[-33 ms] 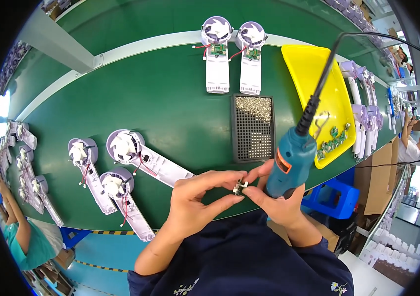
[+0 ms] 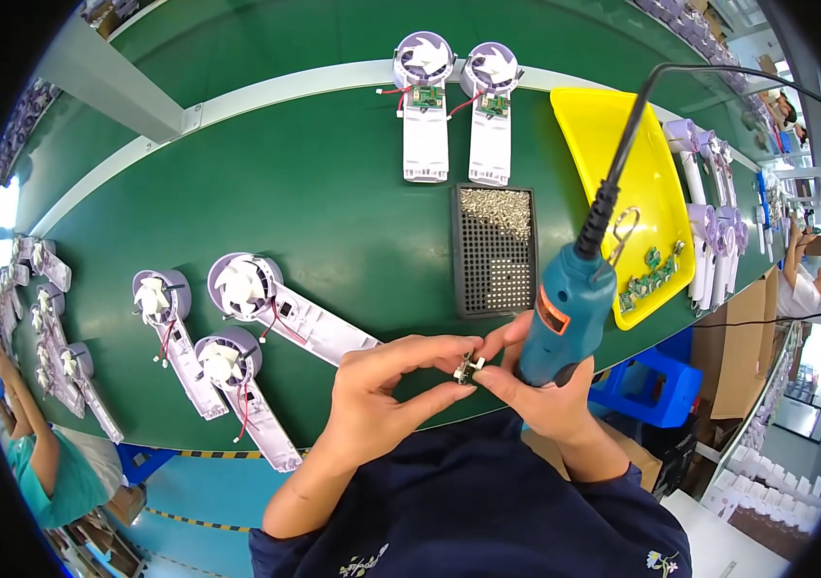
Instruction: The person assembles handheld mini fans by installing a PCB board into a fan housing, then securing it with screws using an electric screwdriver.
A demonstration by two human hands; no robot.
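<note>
I hold small circuit board above worktop: left hand fingers clamped on it, right hand fingers clamped on board and blue power tool.

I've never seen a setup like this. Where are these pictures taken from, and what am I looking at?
There's no machine arm here, just a person's two bare hands. A wide fisheye camera on the person's head looks down, so straight edges bend near the rim. The left hand pinches a small circuit board; the right hand steadies its other side while also gripping a corded blue-green power tool. On the green table lie pale open fan bodies, a black tray with small metal pieces, and a yellow tray with more green boards.
</note>
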